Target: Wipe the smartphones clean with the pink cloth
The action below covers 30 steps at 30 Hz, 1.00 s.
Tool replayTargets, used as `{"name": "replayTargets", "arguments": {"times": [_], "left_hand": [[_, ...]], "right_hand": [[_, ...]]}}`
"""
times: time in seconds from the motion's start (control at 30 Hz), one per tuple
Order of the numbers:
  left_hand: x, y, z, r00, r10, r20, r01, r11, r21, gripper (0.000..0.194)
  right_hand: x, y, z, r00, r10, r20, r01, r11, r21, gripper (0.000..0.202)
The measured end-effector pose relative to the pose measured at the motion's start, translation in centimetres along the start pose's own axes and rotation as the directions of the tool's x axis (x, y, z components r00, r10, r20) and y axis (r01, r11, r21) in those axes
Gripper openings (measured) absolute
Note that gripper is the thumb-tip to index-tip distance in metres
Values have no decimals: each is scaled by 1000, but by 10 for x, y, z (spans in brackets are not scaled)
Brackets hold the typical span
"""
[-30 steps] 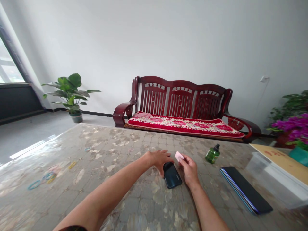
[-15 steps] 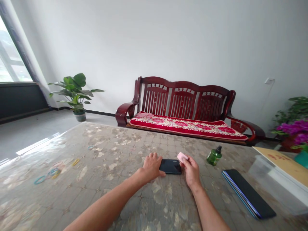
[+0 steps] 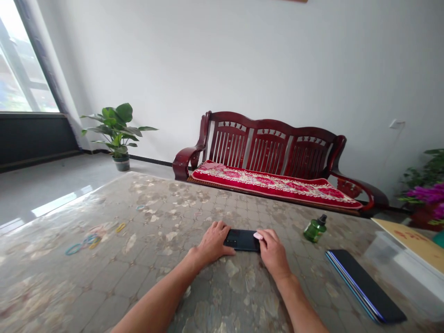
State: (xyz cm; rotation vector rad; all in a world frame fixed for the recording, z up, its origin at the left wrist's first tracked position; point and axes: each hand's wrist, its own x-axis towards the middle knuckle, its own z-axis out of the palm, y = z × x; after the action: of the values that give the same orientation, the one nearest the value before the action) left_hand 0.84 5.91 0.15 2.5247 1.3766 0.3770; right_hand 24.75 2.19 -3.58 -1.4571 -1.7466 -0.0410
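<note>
A dark smartphone [image 3: 243, 240] lies flat on the patterned tablecloth, its back up with a camera block near the left end. My left hand [image 3: 215, 240] holds that left end, thumb along the near edge and fingers at the far edge. Between the fingertips of my right hand [image 3: 274, 249] is a small pink sponge-like piece [image 3: 258, 235], pressed against the right part of the phone; much of it is hidden by the fingers.
To the right stand a green pump bottle [image 3: 315, 229], a stack of dark phones or tablets [image 3: 366, 284] and a clear plastic box [image 3: 402, 259]. Colourful bands [image 3: 88, 241] lie at left. Behind the table [image 3: 138, 277] is a red wooden bench [image 3: 270, 148].
My right hand has lowered the pink piece from above the phone's right end onto its surface. My left hand keeps its hold on the phone. The whole view has shifted slightly.
</note>
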Motion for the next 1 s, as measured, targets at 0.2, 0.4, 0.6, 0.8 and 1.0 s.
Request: {"name": "replayTargets", "arguments": {"times": [0.2,0.4,0.6,0.8,1.0], "left_hand": [[3,-3,4,1000,-16,11,16,1000,24,60],[4,-1,6,1000,-17,5,17,998,63,57],[4,1,2,999,-26,36,24,998,62,56],[3,2,2,998,-33,44,31,999,41,56],[2,4,0,998,-41,44,40,999,36,53]], "right_hand": [[2,-7,-1,995,-38,93,61,962,-266,24],[4,-38,8,965,-157,210,211,940,-269,20],[6,-20,-2,985,-76,155,132,908,-397,23],[7,-11,-4,994,-46,95,85,884,-460,25],[12,-47,15,966,-136,218,210,909,-361,24]]}}
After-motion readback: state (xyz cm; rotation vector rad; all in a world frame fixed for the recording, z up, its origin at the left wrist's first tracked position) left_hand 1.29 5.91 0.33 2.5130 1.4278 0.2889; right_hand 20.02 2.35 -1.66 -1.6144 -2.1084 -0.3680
